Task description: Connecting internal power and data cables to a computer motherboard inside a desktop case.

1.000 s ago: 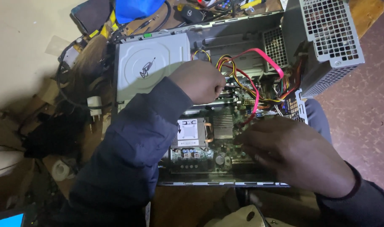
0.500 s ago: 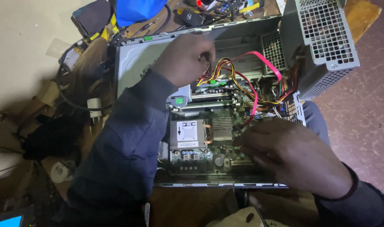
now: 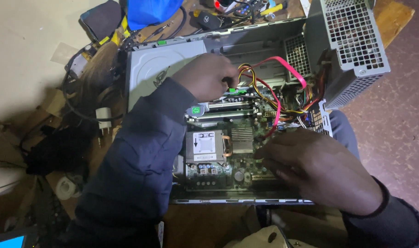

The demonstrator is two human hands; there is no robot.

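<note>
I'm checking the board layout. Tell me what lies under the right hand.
The right hand rests flat on the green motherboard, beside the finned heatsink. A red flat cable runs down toward it. The parts beneath its palm and fingers are covered.

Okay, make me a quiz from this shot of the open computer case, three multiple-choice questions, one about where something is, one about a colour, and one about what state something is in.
1. Where does the left hand sit?
A. At the wire bundle beside the optical drive
B. On the floor
C. Inside the power supply cage

2. What colour is the flat cable arching over the motherboard?
A. Blue
B. Red-pink
C. White

3. What state is the computer case in?
A. Closed with its cover on
C. Wrapped in plastic
B. Open, with the board exposed

Answers:
1 A, the fingers close at the yellow, red and black wires next to the grey drive.
2 B, the cable loops red-pink above the board.
3 B, the heatsink and board show plainly, and the right hand rests on the board's lower right edge.
</note>
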